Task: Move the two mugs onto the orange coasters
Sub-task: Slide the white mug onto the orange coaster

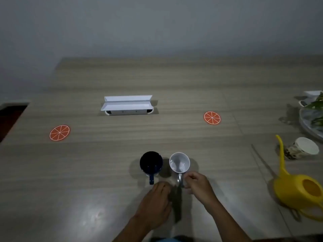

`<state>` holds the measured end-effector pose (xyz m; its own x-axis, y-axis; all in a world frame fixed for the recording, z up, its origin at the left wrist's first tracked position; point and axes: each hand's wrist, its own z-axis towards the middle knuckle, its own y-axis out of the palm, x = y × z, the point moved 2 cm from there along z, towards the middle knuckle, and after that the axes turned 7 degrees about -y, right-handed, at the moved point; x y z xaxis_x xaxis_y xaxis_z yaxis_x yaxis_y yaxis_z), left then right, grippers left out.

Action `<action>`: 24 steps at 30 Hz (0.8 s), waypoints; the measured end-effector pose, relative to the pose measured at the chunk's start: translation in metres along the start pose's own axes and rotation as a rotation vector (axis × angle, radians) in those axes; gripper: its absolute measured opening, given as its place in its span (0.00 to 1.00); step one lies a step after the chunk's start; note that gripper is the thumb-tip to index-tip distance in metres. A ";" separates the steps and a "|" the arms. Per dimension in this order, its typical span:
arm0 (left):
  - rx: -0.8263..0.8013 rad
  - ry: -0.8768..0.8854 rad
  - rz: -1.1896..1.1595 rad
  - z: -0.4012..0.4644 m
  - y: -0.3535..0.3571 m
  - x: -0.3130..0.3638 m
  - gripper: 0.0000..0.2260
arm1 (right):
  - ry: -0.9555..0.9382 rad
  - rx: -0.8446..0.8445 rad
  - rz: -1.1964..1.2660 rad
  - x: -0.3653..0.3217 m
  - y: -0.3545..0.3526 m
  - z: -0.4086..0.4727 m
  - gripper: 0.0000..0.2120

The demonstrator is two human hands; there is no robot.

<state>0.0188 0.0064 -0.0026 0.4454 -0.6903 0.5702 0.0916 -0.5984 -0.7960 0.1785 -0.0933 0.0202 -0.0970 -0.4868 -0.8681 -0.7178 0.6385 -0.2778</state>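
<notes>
Two mugs stand side by side near the surface's front edge, handles pointing at the person: dark mug ahead of the loosely curled, empty left hand, white mug with the right hand pinching its handle. Orange coasters lie well apart: left coaster, right coaster. Nothing blocks either path; a yellow watering can sits at the right edge.

— Table: wood-grain, pale, smooth, with a soft sheen near the front edge.
— Dark mug: glossy, glazed like ceramic. White mug: glossy as well (light glints inside).
— Coasters, left and right: flat, matt orange; material hard to tell.
— Watering can: yellow, smooth, plastic-looking, slightly shiny.
— White box: matt, like folded card or thin plastic.
— Paper-looking cup: matt white inside, patterned outside.
</notes>
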 end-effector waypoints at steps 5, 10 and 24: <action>-0.127 -0.050 0.249 0.009 0.017 -0.008 0.33 | 0.125 -0.071 0.225 0.009 0.011 0.004 0.09; -0.173 -0.077 0.373 0.012 0.026 -0.011 0.35 | 0.160 -0.111 0.326 0.011 0.012 0.003 0.12; -0.055 -0.086 0.222 0.071 0.037 0.027 0.34 | -0.008 0.154 0.344 0.012 -0.059 0.033 0.09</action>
<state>0.0976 -0.0055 -0.0311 0.5236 -0.7717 0.3610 -0.0652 -0.4588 -0.8862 0.2424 -0.1176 0.0129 -0.3085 -0.2239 -0.9245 -0.5321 0.8462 -0.0274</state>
